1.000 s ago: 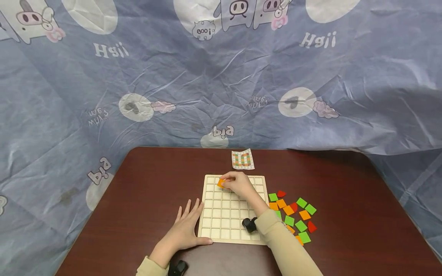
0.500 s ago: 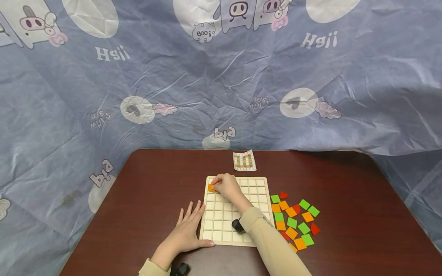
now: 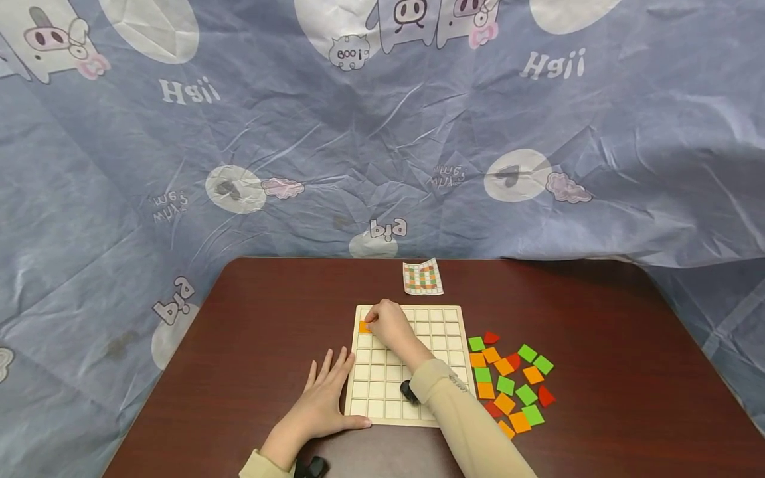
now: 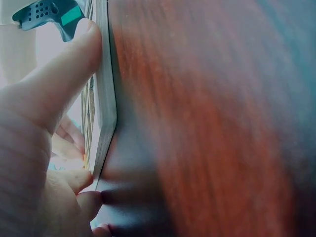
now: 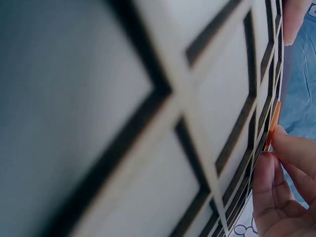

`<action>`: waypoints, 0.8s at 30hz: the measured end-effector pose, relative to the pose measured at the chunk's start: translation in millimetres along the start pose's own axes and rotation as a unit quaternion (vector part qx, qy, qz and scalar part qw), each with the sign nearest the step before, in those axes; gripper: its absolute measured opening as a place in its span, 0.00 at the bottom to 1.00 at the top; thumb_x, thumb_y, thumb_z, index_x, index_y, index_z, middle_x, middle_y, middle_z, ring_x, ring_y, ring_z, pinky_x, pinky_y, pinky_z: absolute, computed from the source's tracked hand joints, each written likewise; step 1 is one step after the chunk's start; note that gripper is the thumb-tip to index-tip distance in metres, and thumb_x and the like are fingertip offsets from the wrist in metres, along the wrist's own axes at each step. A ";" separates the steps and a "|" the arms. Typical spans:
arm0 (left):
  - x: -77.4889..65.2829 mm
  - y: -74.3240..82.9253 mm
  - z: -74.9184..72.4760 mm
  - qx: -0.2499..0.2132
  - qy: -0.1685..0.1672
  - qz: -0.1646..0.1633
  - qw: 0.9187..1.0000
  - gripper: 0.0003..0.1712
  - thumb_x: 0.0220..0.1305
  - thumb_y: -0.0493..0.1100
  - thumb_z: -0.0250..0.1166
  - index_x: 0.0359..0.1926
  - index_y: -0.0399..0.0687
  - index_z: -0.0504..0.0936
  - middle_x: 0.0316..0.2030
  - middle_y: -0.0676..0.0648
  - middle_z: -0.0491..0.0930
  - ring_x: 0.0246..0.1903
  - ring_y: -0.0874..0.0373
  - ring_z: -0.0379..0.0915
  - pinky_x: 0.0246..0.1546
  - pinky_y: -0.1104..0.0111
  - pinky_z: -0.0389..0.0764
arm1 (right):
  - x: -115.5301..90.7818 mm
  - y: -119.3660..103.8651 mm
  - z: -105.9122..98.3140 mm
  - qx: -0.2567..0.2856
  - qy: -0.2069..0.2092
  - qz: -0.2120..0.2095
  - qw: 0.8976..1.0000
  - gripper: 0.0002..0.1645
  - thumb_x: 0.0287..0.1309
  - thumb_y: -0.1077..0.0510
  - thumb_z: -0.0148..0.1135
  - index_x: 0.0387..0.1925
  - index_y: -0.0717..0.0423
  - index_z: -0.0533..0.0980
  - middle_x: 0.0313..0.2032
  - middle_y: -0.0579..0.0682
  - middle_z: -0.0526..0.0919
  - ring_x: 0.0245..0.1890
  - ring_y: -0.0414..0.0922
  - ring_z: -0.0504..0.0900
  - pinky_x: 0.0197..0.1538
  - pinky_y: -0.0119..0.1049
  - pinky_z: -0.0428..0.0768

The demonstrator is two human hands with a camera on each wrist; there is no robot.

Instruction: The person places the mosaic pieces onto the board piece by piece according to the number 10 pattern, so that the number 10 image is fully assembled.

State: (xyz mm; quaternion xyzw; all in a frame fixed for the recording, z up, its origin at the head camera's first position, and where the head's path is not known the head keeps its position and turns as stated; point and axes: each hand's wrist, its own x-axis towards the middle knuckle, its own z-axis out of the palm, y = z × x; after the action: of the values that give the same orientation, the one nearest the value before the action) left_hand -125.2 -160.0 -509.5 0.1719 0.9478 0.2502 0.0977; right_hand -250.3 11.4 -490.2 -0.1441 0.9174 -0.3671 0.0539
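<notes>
A pale wooden grid board [image 3: 376, 390] lies on the dark red-brown table. At its upper left, in the leftmost column, my right hand [image 3: 391, 327] holds an orange square tile [image 3: 362, 327] by its right side with fingertips and thumb. The right wrist view shows the tile [image 5: 273, 126] tilted slightly at the board's far edge, the fingertips on its near end. My left hand [image 3: 319, 401] is spread along the board's lower left corner, thumb on the front edge and fingertips against the left side. In the left wrist view the thumb rests along the board's edge [image 4: 104, 94].
Right of the board lie loose pieces: several green square tiles [image 3: 505, 385], several orange square tiles [image 3: 520, 421] and several red rounded pieces [image 3: 546, 396]. Behind the board is a small paper pattern card [image 3: 423, 277]. A blue printed cloth [image 3: 335, 146] hangs beyond the table.
My right hand has carried the orange tile left and down onto the leftmost column of the board. The left hand has stayed at the board's corner.
</notes>
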 end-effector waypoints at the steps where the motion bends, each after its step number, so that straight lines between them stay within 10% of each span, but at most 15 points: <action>1: 0.1 0.2 0.2 0.000 0.000 0.000 1.000 0.70 0.43 0.71 0.73 0.77 0.42 0.51 0.77 0.36 0.46 0.76 0.34 0.35 0.70 0.33 0.39 | -0.3 -0.1 -0.2 -0.001 0.000 -0.002 1.000 0.04 0.56 0.66 0.69 0.34 0.58 0.86 0.37 0.52 0.80 0.36 0.46 0.79 0.39 0.35 0.81; 10: 0.7 0.5 0.5 -0.004 -0.002 -0.002 1.000 0.70 0.44 0.72 0.72 0.78 0.43 0.49 0.77 0.37 0.45 0.77 0.35 0.34 0.71 0.34 0.38 | -7.8 4.3 -15.5 0.050 -0.009 0.023 0.998 0.10 0.58 0.63 0.68 0.43 0.60 0.85 0.41 0.53 0.82 0.37 0.46 0.80 0.41 0.37 0.81; 24: -1.6 -1.8 3.5 0.001 0.005 -0.007 1.000 0.71 0.42 0.72 0.73 0.77 0.43 0.50 0.77 0.38 0.47 0.77 0.36 0.35 0.71 0.35 0.39 | -43.8 52.1 -98.9 0.124 0.023 0.091 0.988 0.17 0.62 0.56 0.66 0.51 0.57 0.83 0.45 0.53 0.87 0.42 0.47 0.85 0.43 0.41 0.83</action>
State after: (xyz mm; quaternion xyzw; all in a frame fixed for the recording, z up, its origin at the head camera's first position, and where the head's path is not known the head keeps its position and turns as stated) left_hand -123.2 -160.5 -513.2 0.1636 0.9497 0.2497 0.0948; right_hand -240.6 125.7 -454.8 -0.0437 0.8752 -0.4745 0.0833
